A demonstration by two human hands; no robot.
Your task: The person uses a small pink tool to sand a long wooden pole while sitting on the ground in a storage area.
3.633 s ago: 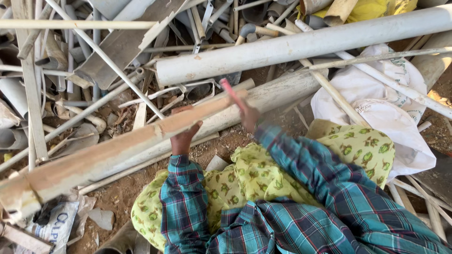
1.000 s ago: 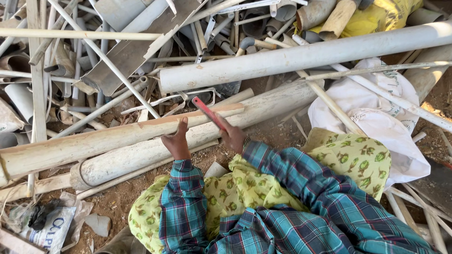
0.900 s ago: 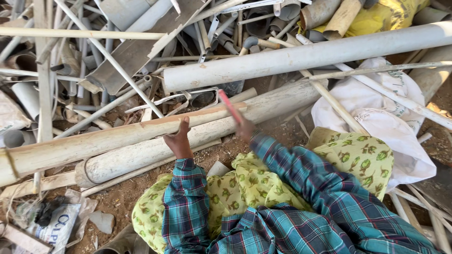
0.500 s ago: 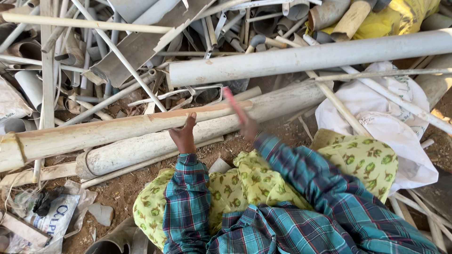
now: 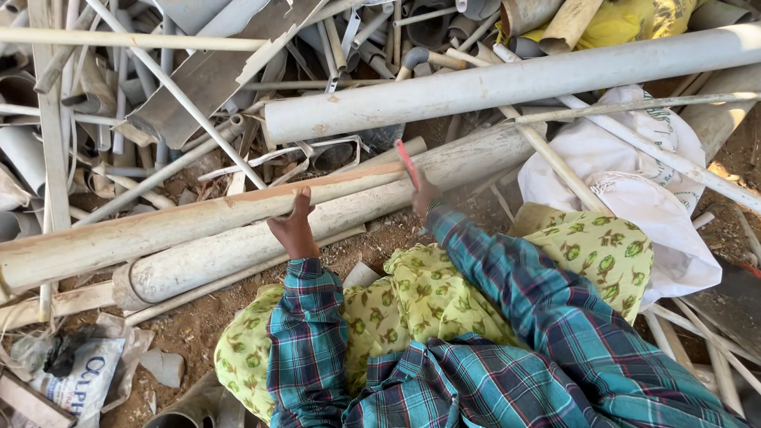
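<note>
Left hand (image 5: 293,230) rests on a long dusty plastic pipe (image 5: 158,230) w/ an orange-tinted upper edge, fingers spread over the pipe's top, thumb side toward the near face; palm pressing it, not a closed wrap. That pipe lies across the scene from the far-left edge to about the middle, slightly raised at its right end. Just below and touching it, a second, thicker pale pipe (image 5: 230,257) w/ an open end at left, running right & up under the right hand.

Right hand (image 5: 422,194) is closed on a thin red blade-like tool (image 5: 407,162), prob. a saw blade, tilted up & left; its tip sits at the right end of the orange-edged pipe. Fingers partly blurred, so exact finger layout can't be told, but the tool is held.

Both arms in teal plaid sleeves (image 5: 507,277); yellow-green printed cloth (image 5: 412,293) covers the knees near the camera.

Farther off: a big white pipe (image 5: 507,83) lying across the right half, well apart from the hands. Beyond it a heap of thin rods, grey profile strips & pipe offcuts (image 5: 190,71). Right: white woven sack (image 5: 634,182) w/ thin rods across it. Near left: a crumpled printed bag (image 5: 79,380) on brown dirt (image 5: 198,325). Far right top: yellow cloth (image 5: 618,24).
</note>
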